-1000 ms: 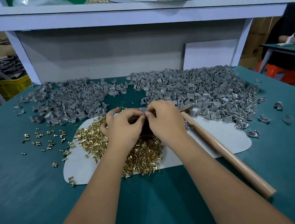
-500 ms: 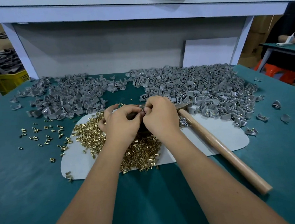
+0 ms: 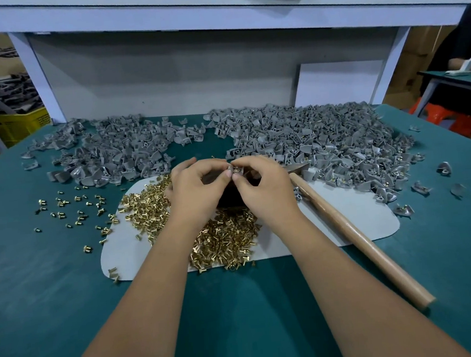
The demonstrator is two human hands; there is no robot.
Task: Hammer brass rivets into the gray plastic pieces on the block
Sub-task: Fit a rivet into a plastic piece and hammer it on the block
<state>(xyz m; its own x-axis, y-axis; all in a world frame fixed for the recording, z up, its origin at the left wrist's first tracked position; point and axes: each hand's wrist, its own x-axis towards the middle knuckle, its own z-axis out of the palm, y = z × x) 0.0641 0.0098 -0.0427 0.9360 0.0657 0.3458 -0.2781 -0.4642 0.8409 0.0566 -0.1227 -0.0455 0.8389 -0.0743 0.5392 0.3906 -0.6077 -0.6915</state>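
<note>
My left hand (image 3: 198,186) and my right hand (image 3: 263,187) meet over a dark block (image 3: 230,197) at the table's middle. Together their fingertips pinch a small gray plastic piece (image 3: 236,169) with a brass rivet showing in it. Most of the block is hidden under my hands. A heap of loose brass rivets (image 3: 225,241) lies on a white mat (image 3: 345,211) beneath my wrists. The hammer (image 3: 359,238) lies untouched to the right, its wooden handle pointing toward me and its head near my right hand.
Two big piles of gray plastic pieces, one on the left (image 3: 112,152) and one on the right (image 3: 317,145), cover the back of the green table (image 3: 39,295). Scattered rivets (image 3: 69,210) dot the left side. A white shelf frame (image 3: 214,9) rises behind. Another person sits at a table (image 3: 459,76) far right.
My hands have stayed together over the block, working the piece with small finger movements. The hammer has not moved; the view tilted slightly.
</note>
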